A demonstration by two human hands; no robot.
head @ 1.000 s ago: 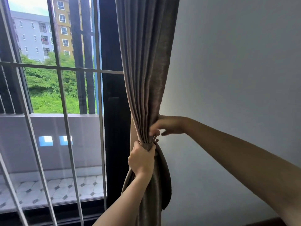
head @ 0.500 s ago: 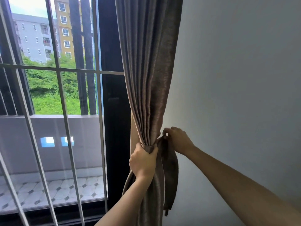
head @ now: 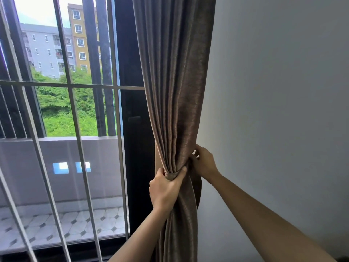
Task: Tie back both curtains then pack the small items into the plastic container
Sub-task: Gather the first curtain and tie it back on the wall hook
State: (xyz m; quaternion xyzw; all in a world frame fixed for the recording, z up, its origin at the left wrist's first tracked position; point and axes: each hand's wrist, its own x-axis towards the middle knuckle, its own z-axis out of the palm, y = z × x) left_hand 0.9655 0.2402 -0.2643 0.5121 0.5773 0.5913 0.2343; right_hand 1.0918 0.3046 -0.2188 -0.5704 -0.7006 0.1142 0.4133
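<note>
Both hands meet at the gathered waist of the curtain (head: 175, 91). On the near side the left hand (head: 165, 189) is wrapped around the bunched cloth, thumb and fingers pressed together over a narrow tieback band (head: 172, 174) of the same fabric that cinches the folds into a tight neck. Just beside it, on the wall side, the right hand (head: 204, 164) has its fingers curled and pinching the edge of the fabric where the band comes round; what exactly lies under its fingertips is hidden by the cloth. The curtain is a heavy taupe-brown weave with a soft sheen and a slightly slubbed texture, hanging from above in long, narrow vertical pleats that funnel inward to the band, then spill out below it in looser, twisting folds. It hangs between a smooth, pale grey wall (head: 283, 110) on the right and a dark door frame (head: 136, 148) on the left. Beyond the frame, thin light-coloured metal bars (head: 75, 120) form a grid across the glass, with a tiled balcony floor (head: 66, 227) patterned in pale octagons and small dark diamonds outside.
</note>
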